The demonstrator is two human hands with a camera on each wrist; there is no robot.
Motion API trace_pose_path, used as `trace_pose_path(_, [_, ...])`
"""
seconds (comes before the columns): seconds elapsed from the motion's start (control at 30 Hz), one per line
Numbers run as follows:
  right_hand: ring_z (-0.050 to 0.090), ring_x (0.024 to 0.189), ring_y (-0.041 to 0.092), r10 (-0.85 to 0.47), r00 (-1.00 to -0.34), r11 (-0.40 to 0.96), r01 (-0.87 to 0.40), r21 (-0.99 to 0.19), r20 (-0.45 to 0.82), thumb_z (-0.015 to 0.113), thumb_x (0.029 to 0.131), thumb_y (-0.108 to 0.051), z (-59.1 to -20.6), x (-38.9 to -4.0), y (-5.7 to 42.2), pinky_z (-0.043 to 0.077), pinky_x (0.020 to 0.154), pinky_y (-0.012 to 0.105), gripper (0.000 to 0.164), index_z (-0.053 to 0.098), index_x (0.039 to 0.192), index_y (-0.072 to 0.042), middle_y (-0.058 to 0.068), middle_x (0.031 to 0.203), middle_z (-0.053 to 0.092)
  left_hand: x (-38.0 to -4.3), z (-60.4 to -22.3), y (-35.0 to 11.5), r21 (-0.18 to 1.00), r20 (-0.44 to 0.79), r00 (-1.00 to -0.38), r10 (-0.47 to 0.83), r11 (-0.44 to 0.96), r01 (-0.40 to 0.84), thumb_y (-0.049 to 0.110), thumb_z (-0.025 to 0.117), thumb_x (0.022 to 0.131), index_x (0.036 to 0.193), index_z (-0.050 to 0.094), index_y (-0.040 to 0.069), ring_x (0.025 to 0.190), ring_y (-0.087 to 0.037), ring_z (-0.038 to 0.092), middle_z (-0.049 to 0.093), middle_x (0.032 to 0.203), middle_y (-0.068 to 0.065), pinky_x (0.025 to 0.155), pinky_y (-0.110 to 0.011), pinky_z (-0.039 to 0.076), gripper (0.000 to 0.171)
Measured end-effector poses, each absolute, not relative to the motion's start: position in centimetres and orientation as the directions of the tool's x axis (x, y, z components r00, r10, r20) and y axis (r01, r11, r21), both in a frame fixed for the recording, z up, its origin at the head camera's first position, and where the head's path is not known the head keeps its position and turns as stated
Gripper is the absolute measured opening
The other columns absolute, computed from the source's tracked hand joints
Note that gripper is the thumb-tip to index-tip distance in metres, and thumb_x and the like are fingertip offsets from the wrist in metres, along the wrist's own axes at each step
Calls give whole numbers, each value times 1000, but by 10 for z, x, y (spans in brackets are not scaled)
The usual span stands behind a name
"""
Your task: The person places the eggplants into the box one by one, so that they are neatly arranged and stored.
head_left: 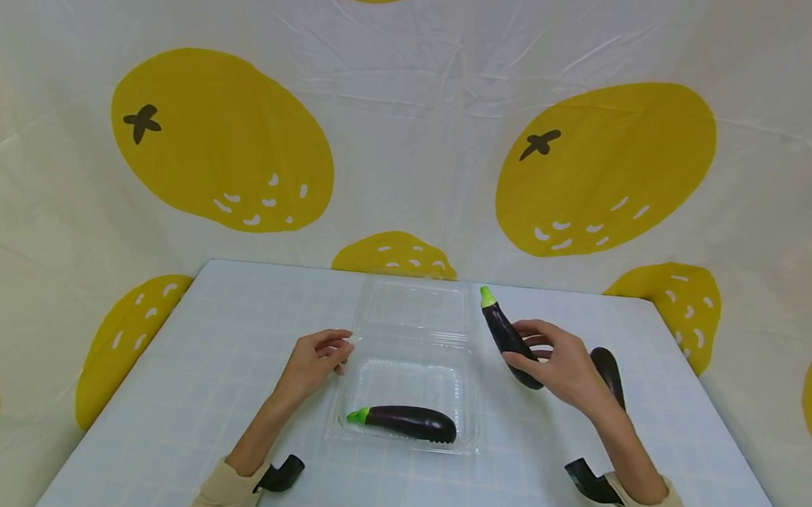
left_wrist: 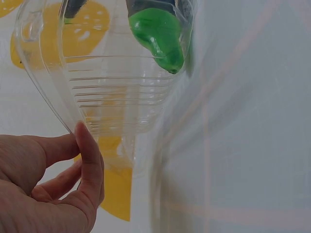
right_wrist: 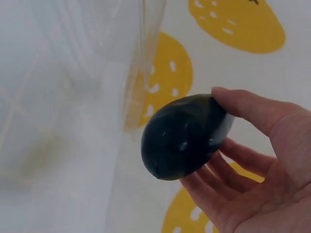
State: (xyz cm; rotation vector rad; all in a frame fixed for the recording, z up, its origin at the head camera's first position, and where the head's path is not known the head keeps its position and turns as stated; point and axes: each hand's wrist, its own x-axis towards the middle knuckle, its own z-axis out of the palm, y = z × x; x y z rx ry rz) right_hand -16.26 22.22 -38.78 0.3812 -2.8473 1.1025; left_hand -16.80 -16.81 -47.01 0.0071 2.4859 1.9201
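A clear plastic clamshell container (head_left: 404, 444) lies with its lid raised toward the back of the table. Inside its base, near the front, one eggplant (head_left: 413, 423) rests with its green stem end to the left. My left hand (head_left: 315, 364) pinches the container's left rim between thumb and fingertip; the left wrist view shows the fingers (left_wrist: 90, 160) at that edge. Right of the container, my right hand (head_left: 558, 364) grips a second eggplant (head_left: 502, 329) around its thick end, green cap pointing up and to the left. In the right wrist view its rounded dark end (right_wrist: 182, 138) faces the camera.
A third eggplant (head_left: 608, 374) lies on the table to the right, partly hidden behind my right wrist. The table (head_left: 195, 396) wears a pale checked cloth. Behind it hangs a white curtain (head_left: 413, 130) printed with yellow fruit shapes.
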Motion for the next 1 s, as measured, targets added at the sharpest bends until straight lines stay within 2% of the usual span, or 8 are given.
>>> trace_pose_path(0.13, [65, 108, 35, -233, -962, 688, -267, -674, 143, 83, 89, -19, -384, -163, 213, 57, 94, 51, 49, 63, 130, 1, 19, 122, 67, -165, -464, -166, 964, -3, -1000, 2, 265, -3, 7, 71, 97, 127, 65, -10, 70, -21, 64, 69, 101, -21, 64, -27, 59, 35])
trace_pose_path(0.3, [65, 107, 33, -274, -952, 661, -289, -692, 136, 84, 88, -17, -382, -163, 201, 57, 93, 50, 49, 64, 129, 1, 17, 121, 68, -158, -448, -162, 962, -8, -1000, 11, 272, -5, 0, 68, 97, 125, 64, -13, 71, -28, 64, 67, 101, -27, 68, -35, 61, 31])
trace_pose_path(0.4, [65, 106, 32, -303, -943, 645, -310, -698, 139, 85, 87, -17, -381, -164, 193, 58, 92, 50, 49, 65, 128, 1, 16, 120, 68, -159, -450, -162, 963, -9, -1000, 12, 271, -5, 2, 68, 98, 126, 64, -13, 72, -30, 65, 67, 101, -27, 70, -39, 62, 32])
trace_pose_path(0.67, [65, 105, 29, -383, -913, 592, -360, -721, 141, 85, 87, -17, -380, -165, 175, 58, 92, 47, 47, 65, 127, -1, 13, 119, 69, -169, -471, -168, 962, -2, -1000, 4, 272, -1, 13, 73, 97, 126, 67, -5, 71, -22, 65, 70, 100, -15, 66, -27, 60, 35])
trace_pose_path(1.0, [65, 106, 28, -462, -876, 554, -406, -727, 137, 85, 87, -16, -387, -165, 155, 59, 91, 44, 45, 66, 126, -3, 9, 119, 69, -170, -470, -169, 963, 8, -1000, 12, 268, 11, 10, 73, 97, 126, 67, -7, 69, -20, 65, 70, 98, -15, 65, -23, 58, 34])
